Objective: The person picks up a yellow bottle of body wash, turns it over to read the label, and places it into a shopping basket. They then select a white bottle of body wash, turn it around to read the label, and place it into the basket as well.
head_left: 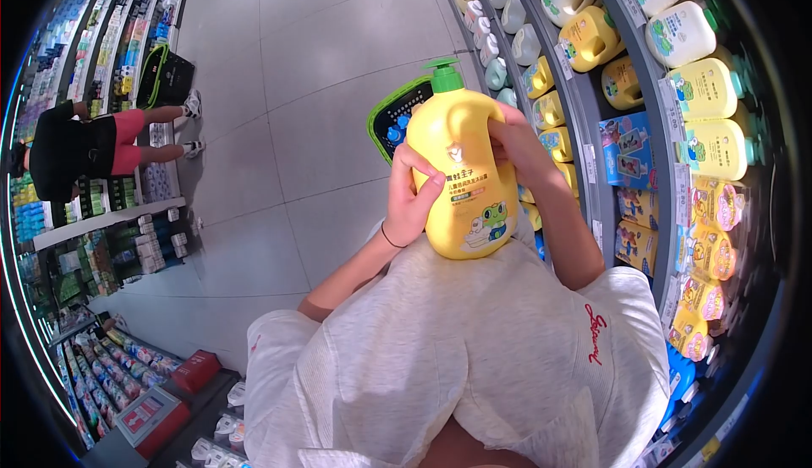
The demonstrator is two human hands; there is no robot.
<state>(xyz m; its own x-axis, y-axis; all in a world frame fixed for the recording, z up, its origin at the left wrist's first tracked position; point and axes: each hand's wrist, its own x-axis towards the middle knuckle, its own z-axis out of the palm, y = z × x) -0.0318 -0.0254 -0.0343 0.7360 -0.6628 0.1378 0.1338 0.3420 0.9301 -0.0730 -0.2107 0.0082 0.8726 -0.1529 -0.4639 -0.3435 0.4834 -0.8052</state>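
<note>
A large yellow pump bottle (461, 189) with a green pump top (444, 74) is held upright against my chest, its printed front with a cartoon frog facing the camera. My left hand (412, 197) grips its left side, the thumb lying across the front. At the bottle's upper right, my right hand (520, 148) is closed around the handle area, with some fingertips hidden behind it. Beyond the bottle, partly covered by it, is a black shopping basket (381, 134) with a green rim and blue-topped items inside.
Shelves on the right hold yellow bottles (710, 90), white bottles (681, 35) and boxed goods (628, 153). At the left, a person in a black top (89, 146) stands by stocked shelves near another green-rimmed basket (165, 79). Grey floor tiles (296, 45) run between. A red-framed sign (152, 417) stands lower left.
</note>
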